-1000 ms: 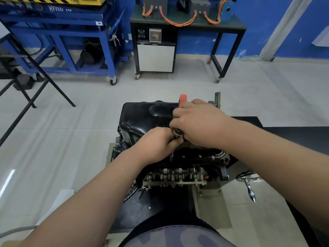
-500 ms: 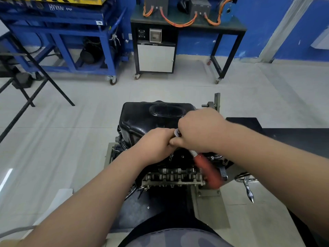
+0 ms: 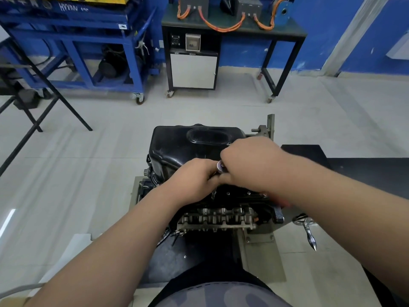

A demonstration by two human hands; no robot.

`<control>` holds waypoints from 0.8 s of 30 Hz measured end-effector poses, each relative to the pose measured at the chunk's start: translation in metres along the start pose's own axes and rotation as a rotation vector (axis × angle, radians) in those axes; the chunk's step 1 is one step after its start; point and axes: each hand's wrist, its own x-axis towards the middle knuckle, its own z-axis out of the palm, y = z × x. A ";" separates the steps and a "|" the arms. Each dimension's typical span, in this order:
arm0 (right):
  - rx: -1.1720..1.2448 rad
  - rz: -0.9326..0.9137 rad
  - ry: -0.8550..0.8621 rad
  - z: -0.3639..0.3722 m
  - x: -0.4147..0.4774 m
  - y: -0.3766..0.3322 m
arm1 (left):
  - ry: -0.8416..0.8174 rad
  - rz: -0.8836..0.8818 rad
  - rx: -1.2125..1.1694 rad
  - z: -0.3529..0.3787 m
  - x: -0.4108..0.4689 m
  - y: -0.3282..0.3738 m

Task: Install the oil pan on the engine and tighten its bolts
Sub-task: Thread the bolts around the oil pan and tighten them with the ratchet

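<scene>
The step in hand is tightening a bolt: the oil pan (image 3: 177,149) already sits on the engine (image 3: 221,216). At the pan's near edge the right hand (image 3: 250,165) is closed around the ratchet (image 3: 220,166), and the left hand (image 3: 192,180) curls around the extension (image 3: 213,193) to steady it. Next, I think, the handle must swing back while the socket stays seated. Compared with half a second ago, the red handle (image 3: 282,201) has turned under the right wrist and is almost hidden.

Just beyond left hand (image 3: 194,180) and right hand (image 3: 250,162), on top of the engine (image 3: 221,216): oil pan (image 3: 190,147). Between the two hands, gripped by both: ratchet (image 3: 220,166). Nearer than the right hand and to its right, a crank handle (image 3: 308,231); far behind both hands, a workbench (image 3: 234,29).
</scene>
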 end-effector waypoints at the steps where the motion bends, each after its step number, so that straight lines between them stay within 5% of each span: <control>1: -0.030 -0.082 0.007 -0.002 0.001 0.006 | 0.008 0.013 0.014 0.001 0.001 0.000; 4: -0.056 -0.160 0.021 -0.005 0.003 0.015 | 0.033 0.009 0.042 0.001 0.005 0.000; 9: 0.049 0.124 -0.021 0.004 -0.003 -0.005 | -0.007 -0.005 -0.015 -0.001 -0.001 -0.001; 15: -0.048 -0.140 0.027 -0.001 0.002 0.017 | 0.010 0.023 0.002 -0.001 0.003 0.001; 21: 0.087 0.172 -0.003 0.005 -0.009 -0.005 | 0.048 -0.026 -0.043 0.001 -0.001 0.002; 24: -0.021 -0.063 0.042 0.005 -0.005 0.009 | 0.086 0.028 -0.060 0.004 -0.002 0.003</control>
